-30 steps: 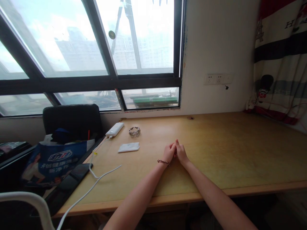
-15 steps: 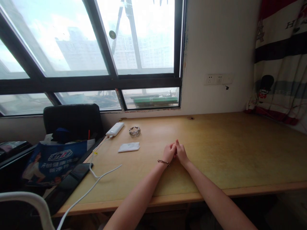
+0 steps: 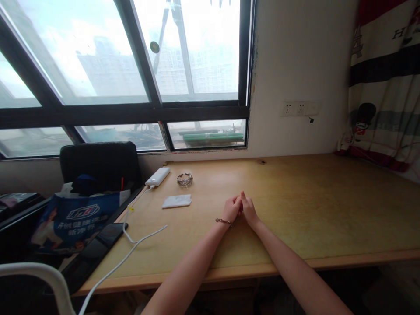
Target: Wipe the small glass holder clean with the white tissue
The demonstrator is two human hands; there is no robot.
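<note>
My left hand (image 3: pixel 232 209) and my right hand (image 3: pixel 249 211) rest together on the wooden table (image 3: pixel 315 205), touching at the fingers. Both are closed, the left in a loose fist and the right pressed against it with its thumb up. No object shows in either one; the palms are hidden. A thin bracelet (image 3: pixel 223 222) circles my left wrist. To the left of the hands lies a small flat white packet (image 3: pixel 177 201). Behind that packet stands a silvery openwork ring-shaped piece (image 3: pixel 184 180).
A white power bank (image 3: pixel 158 176) with a white cable (image 3: pixel 131 249) sits at the table's left edge. Further left are a black chair (image 3: pixel 98 159) and a blue printed bag (image 3: pixel 72 225). A window (image 3: pixel 193 52), wall sockets (image 3: pixel 294 108) and a patterned curtain (image 3: pixel 377 87) border the table.
</note>
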